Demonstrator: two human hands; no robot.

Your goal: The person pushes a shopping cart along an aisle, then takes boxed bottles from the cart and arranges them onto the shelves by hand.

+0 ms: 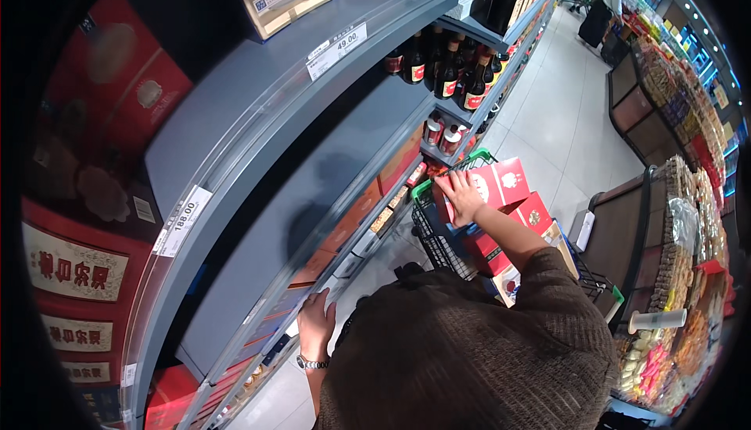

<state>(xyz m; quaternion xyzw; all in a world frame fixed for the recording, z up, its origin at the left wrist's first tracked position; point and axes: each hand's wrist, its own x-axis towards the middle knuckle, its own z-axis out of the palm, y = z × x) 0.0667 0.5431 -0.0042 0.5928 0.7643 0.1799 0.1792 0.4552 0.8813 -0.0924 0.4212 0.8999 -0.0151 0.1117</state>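
My right hand [462, 195] grips a red gift box [509, 181] at its near end, fingers spread over the top. The box lies tilted inside a black wire shopping cart [437, 233] with green corners. Below it in the cart are another red box [531, 213] and a pale box [506, 283], partly hidden by my arm. My left hand [315, 320], with a metal wristwatch [311, 363] at its wrist, is beside the edge of a lower shelf. Its thumb is apart from the fingers, and it holds nothing visible; whether it touches the shelf I cannot tell.
Grey shelving [352, 125] with price tags curves along my left. Dark bottles [449, 72] stand on the shelf ahead, and red boxes [82, 266] are at far left. Packaged snacks [675, 219] fill displays on the right. Two people [604, 13] are down the tiled aisle [545, 90].
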